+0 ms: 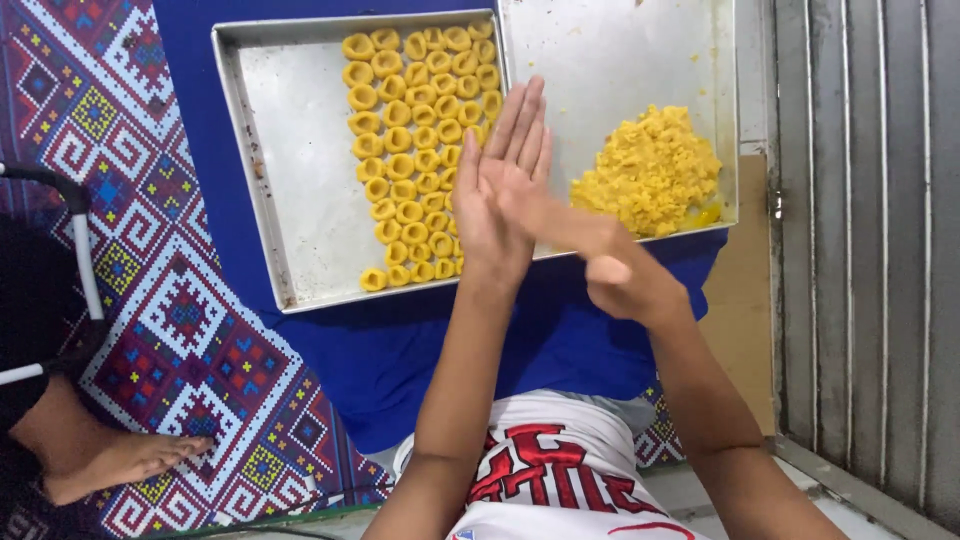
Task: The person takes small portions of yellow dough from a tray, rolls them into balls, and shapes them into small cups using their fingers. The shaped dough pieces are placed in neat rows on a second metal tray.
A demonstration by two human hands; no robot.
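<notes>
While the left hand [497, 190] stands upright at the centre of the frame, fingers straight and together, palm turned toward the right, the right hand [590, 250] presses flat against it, blurred, its fingers laid across the left palm; whether anything lies between the two palms I cannot tell; neither grip is clamped on a thing that shows. Behind the hands, in the upper middle of the frame, a metal tray [290, 180] lies on a blue cloth [380, 350]; rows of small yellow dough rings [420, 150] fill its right part, touching one another, while its left part is bare metal. Just beside it, in the upper right, a second metal tray [620, 50] carries a heap of yellow dough [650, 170] near its lower right corner, close to the right hand. The cloth rests on a patterned mat [180, 300] of red, white and purple; at the lower left of the frame another person's bare foot [120, 460] rests on that mat; a grey ribbed metal wall [870, 250] runs down the right edge.
</notes>
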